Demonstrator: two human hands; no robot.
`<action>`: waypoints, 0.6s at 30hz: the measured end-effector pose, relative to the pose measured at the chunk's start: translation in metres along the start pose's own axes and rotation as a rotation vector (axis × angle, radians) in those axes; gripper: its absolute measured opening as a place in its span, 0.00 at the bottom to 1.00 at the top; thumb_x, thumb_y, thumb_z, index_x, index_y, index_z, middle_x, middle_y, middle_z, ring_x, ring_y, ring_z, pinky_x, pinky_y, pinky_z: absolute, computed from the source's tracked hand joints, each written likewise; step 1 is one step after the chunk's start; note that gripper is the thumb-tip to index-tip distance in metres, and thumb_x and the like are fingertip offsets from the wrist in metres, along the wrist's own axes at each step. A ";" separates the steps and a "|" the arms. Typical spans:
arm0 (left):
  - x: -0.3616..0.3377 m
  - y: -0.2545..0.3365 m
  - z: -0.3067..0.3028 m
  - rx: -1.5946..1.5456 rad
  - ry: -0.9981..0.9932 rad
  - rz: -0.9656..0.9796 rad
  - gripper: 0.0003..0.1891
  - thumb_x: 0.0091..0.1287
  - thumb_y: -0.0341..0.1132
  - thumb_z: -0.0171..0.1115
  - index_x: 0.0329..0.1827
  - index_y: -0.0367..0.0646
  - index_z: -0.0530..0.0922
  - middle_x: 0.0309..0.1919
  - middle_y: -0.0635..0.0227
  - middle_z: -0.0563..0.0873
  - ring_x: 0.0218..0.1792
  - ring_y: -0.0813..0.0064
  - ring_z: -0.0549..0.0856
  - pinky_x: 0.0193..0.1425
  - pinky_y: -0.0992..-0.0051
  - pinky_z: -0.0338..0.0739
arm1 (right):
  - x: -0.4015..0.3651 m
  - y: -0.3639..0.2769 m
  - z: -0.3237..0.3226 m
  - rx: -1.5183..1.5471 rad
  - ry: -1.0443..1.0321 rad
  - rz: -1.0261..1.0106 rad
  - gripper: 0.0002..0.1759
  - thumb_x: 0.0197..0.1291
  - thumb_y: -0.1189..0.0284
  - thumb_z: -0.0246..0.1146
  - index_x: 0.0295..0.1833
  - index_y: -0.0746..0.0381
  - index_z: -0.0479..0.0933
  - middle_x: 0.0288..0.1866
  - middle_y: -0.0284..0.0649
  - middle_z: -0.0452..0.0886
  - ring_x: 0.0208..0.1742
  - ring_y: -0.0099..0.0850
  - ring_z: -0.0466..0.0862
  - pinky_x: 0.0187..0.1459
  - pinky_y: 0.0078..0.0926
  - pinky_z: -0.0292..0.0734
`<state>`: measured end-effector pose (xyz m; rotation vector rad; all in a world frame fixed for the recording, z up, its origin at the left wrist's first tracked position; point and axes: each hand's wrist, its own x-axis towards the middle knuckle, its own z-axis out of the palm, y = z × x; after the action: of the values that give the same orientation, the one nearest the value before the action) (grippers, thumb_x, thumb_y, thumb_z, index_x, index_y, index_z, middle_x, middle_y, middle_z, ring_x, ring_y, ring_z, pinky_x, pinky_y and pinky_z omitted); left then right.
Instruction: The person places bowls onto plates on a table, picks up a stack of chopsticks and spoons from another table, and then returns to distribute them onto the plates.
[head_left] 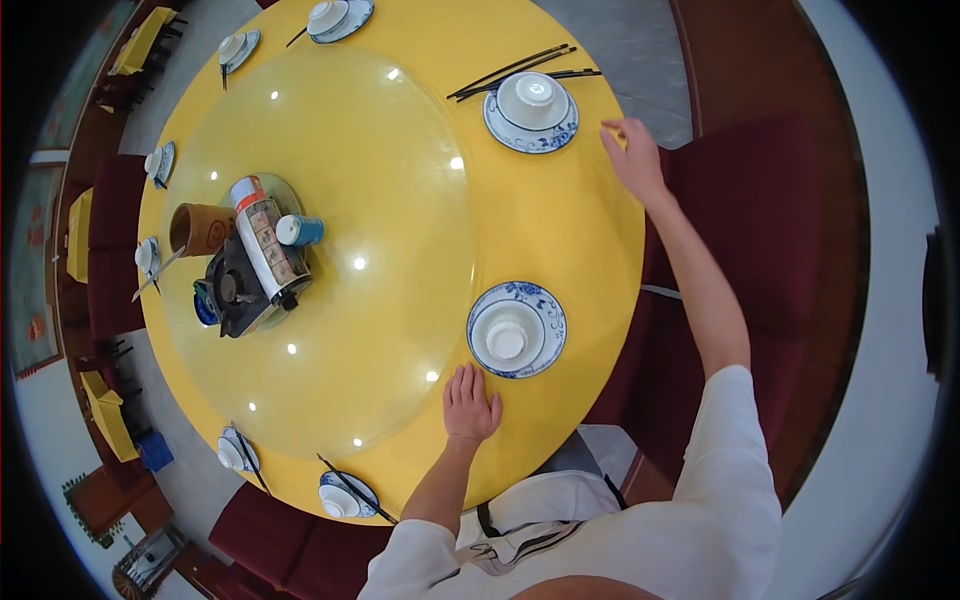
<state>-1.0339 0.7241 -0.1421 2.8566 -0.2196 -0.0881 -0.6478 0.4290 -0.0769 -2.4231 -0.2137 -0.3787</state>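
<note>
My left hand [471, 405] lies flat on the yellow tablecloth [545, 220], fingers stretched out and nothing in it. Just beyond its fingertips is a blue-and-white plate [548, 362] with a white bowl [506, 333] on it. Above the table's right edge, my right hand [634, 158] is held with its fingers partly apart and grips nothing. Closest to it is another blue-and-white plate [532, 141], which bears an upside-down white bowl [532, 100]. Several black chopsticks [510, 73] lie beside and partly behind that bowl.
A large glass turntable [370, 330] covers the table's middle. It carries a brown container [205, 228], a black stand [232, 290], a printed roll-shaped box [262, 235] and a blue-and-white canister [300, 231]. More place settings ring the rim. Dark red chairs [740, 200] stand close on the right.
</note>
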 end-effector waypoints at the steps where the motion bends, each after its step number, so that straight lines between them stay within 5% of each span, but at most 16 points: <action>1: 0.001 -0.001 0.001 -0.002 -0.005 -0.011 0.29 0.61 0.45 0.54 0.60 0.32 0.69 0.63 0.51 0.68 0.67 0.53 0.64 0.69 0.56 0.57 | 0.025 0.007 0.009 -0.052 -0.005 -0.055 0.12 0.59 0.69 0.61 0.44 0.65 0.79 0.44 0.48 0.79 0.48 0.44 0.77 0.50 0.37 0.72; 9: -0.002 -0.005 0.007 0.014 -0.025 -0.025 0.27 0.62 0.49 0.52 0.59 0.39 0.73 0.63 0.57 0.70 0.66 0.60 0.66 0.69 0.58 0.59 | 0.165 0.026 0.076 -0.417 -0.265 -0.092 0.14 0.59 0.70 0.60 0.50 0.59 0.80 0.48 0.46 0.81 0.50 0.47 0.78 0.53 0.40 0.73; 18: 0.001 -0.007 0.004 0.021 -0.022 -0.003 0.28 0.60 0.49 0.54 0.57 0.36 0.74 0.61 0.55 0.71 0.65 0.58 0.67 0.68 0.58 0.60 | 0.204 0.061 0.132 -0.278 -0.456 0.082 0.21 0.51 0.77 0.61 0.54 0.55 0.80 0.52 0.46 0.81 0.52 0.43 0.80 0.54 0.36 0.75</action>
<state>-1.0324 0.7291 -0.1482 2.8778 -0.2223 -0.1187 -0.4118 0.4787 -0.1444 -2.7559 -0.2728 0.2026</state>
